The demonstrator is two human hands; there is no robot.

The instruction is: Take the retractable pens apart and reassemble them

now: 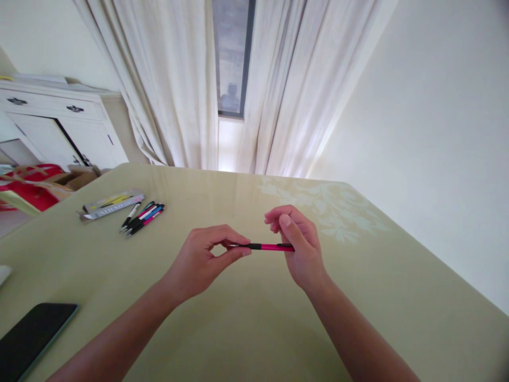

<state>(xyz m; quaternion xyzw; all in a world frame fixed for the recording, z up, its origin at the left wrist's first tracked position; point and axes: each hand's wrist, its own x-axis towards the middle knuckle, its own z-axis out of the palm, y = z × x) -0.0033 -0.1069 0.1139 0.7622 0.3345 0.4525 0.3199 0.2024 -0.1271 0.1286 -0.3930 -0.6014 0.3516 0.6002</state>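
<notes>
A pink ballpoint pen (272, 247) with a black grip is held level above the table. My left hand (202, 254) pinches its black grip near the tip between thumb and index finger. At the pen's other end, where the black clip is, my right hand (300, 244) has its palm close against the end. The right fingers curl loosely, with the thumb raised apart from the pen. Whether the pen's end presses into the palm is hard to see.
Several pens (145, 217) lie at the table's left, beside an opened pen box (113, 204). A dark phone (35, 339) rests at the near left. The pale green table (222, 329) reaches toward curtains (178, 95) and a right-hand wall. A white cabinet (91, 127) stands back left.
</notes>
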